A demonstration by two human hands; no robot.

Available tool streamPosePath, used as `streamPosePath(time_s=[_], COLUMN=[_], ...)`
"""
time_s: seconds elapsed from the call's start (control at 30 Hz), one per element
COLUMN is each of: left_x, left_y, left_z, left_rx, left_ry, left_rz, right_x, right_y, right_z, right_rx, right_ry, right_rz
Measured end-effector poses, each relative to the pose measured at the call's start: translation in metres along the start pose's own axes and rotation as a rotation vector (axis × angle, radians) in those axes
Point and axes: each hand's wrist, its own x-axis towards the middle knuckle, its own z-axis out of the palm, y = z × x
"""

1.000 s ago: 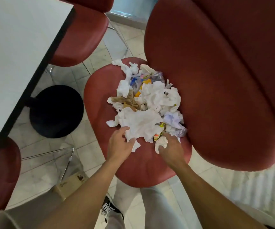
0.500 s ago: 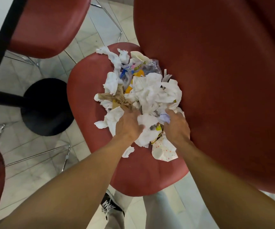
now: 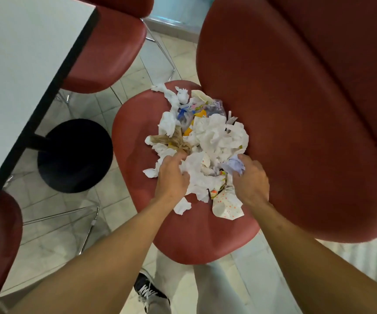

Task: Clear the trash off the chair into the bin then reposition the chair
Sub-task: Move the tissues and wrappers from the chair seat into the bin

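Barely begun — the trash [image 3: 205, 141] is all piled on the chair [image 3: 196, 236] seat, the left hand [image 3: 172, 177] and right hand [image 3: 251, 182] curl their fingers into its near edge, gripping paper — no bin visible.

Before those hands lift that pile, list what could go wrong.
1. The trash pile is loose and spreads well past the left hand and right hand; far tissues will likely stay behind or drop to the floor.
2. The small scrap and the dotted wrapper lie nearer the seat's front edge and may slide off.
3. A plastic fork sticks out and could poke a hand or fall.
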Motion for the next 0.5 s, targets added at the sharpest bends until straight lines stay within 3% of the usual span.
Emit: streamPosePath(time_s=[0.23,0.5], left_x=[-0.058,-0.141], left_y=[-0.019,-0.110], left_z=[-0.060,-0.123], left_rx=[-0.046,-0.068], left_ry=[0.118,0.227], left_rz=[-0.058,-0.210], right_x=[-0.061,-0.162], right_y=[-0.057,-0.123], right_z=[-0.010,0.034], right_rx=[0.083,0.089], right_ry=[-0.042,-0.186], right_rz=[-0.110,-0.262])
